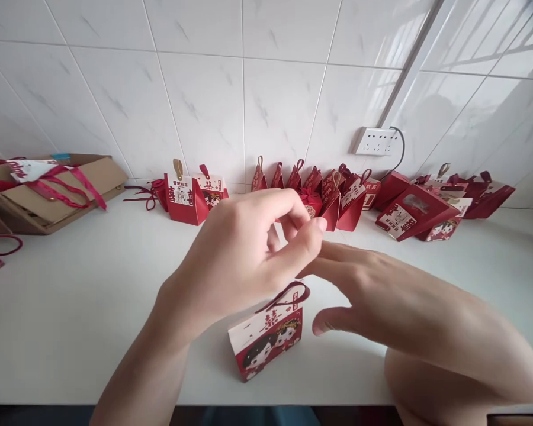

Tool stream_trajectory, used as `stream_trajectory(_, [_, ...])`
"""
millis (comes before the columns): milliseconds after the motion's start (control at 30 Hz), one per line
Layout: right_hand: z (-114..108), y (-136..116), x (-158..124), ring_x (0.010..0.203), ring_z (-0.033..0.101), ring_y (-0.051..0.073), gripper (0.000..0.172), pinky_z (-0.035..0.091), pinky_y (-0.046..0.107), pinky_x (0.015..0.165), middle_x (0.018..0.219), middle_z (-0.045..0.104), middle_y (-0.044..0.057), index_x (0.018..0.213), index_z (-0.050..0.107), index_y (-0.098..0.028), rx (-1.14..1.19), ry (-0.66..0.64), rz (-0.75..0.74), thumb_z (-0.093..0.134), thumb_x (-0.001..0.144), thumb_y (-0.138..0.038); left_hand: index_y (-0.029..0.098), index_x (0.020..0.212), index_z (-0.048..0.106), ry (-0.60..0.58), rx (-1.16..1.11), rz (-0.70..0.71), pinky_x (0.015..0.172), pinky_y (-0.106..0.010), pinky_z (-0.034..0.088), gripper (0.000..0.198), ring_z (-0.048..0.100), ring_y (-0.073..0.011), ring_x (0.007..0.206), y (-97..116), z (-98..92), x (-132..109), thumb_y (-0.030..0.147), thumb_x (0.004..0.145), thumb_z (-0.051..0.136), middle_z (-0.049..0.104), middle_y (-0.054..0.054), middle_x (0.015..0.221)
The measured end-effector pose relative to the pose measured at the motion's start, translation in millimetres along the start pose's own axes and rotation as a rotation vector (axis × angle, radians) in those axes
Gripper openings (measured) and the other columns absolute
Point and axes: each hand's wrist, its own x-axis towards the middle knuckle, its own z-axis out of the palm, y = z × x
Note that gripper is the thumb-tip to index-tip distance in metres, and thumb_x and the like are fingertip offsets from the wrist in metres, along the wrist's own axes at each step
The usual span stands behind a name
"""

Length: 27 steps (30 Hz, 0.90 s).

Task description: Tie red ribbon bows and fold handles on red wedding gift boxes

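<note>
A small red and white gift box (270, 343) with two cartoon figures and red characters stands slightly turned on the white counter. Its dark red ribbon loop (293, 291) rises from the top edge. Over the box is my left hand (253, 248), with fingers curled and thumb tip against the index finger; whatever they may pinch is hidden. To the right, my right hand (359, 284) has its fingers stretched toward the left thumb and its own thumb held apart, beside the box. In the view, the fingertips of both hands overlap, and I cannot tell whether they touch.
Red gift boxes (184, 198) stand along the tiled wall, with several more boxes (331, 204) behind my hands. Others lie tilted in a pile (420, 213) at right. At left, a cardboard box (66, 201) carries red ribbons. A socket strip (375, 142) is on the wall.
</note>
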Motion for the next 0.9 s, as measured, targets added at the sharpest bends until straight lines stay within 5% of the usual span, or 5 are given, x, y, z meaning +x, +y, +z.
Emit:
stream_trajectory(167, [2,3,10,0.067,0.061,0.014,0.010,0.046,0.025,0.060,0.077,0.065,0.003,0.079,0.064,-0.019,0.031,-0.005,-0.040,0.057,0.085,-0.017,0.021,0.079,0.062,-0.166,0.059,-0.118,0.049,-0.020,0.041,0.026,0.056,-0.0108,0.055,-3,-3.5,0,0.042,0.086,0.050,0.062,0.002,0.067])
stream_trajectory(333, [-10,0,13,0.061,0.058,0.011,0.012,0.043,0.022,0.054,0.075,0.064,0.001,0.081,0.061,-0.018,0.106,0.305,0.075,0.052,0.085,-0.012,0.021,0.087,0.063,-0.401,0.012,-0.175,0.043,-0.020,0.036,0.028,0.051,-0.0101,0.048,-11,-9.5,-1,0.047,0.084,0.053,0.062,0.003,0.065])
stream_trajectory(633, [-5,-6,18,0.074,0.064,0.013,0.008,0.054,0.022,0.061,0.082,0.067,0.001,0.092,0.061,-0.020,0.302,0.725,0.133,0.059,0.085,-0.017,0.024,0.086,0.063,-0.226,-0.006,-0.140,0.052,-0.022,0.044,0.017,0.060,-0.0124,0.063,-9,-0.2,3,0.032,0.089,0.048,0.065,0.002,0.078])
stream_trajectory(767, [-1,-8,20,0.071,0.065,0.013,0.008,0.055,0.023,0.063,0.080,0.067,0.000,0.090,0.062,-0.021,0.269,0.799,0.109,0.062,0.083,-0.018,0.026,0.086,0.063,-0.224,0.008,-0.176,0.052,-0.022,0.045,0.017,0.062,-0.0137,0.066,-7,-3.4,0,0.032,0.088,0.048,0.066,0.004,0.076])
stream_trajectory(900, [1,-10,19,0.072,0.065,0.013,0.007,0.054,0.023,0.062,0.081,0.068,0.001,0.090,0.063,-0.022,0.220,0.833,0.105,0.063,0.083,-0.019,0.027,0.085,0.065,-0.052,0.110,-0.165,0.053,-0.022,0.047,0.013,0.063,-0.0141,0.067,-3,-7.7,-6,0.037,0.083,0.057,0.068,0.004,0.083])
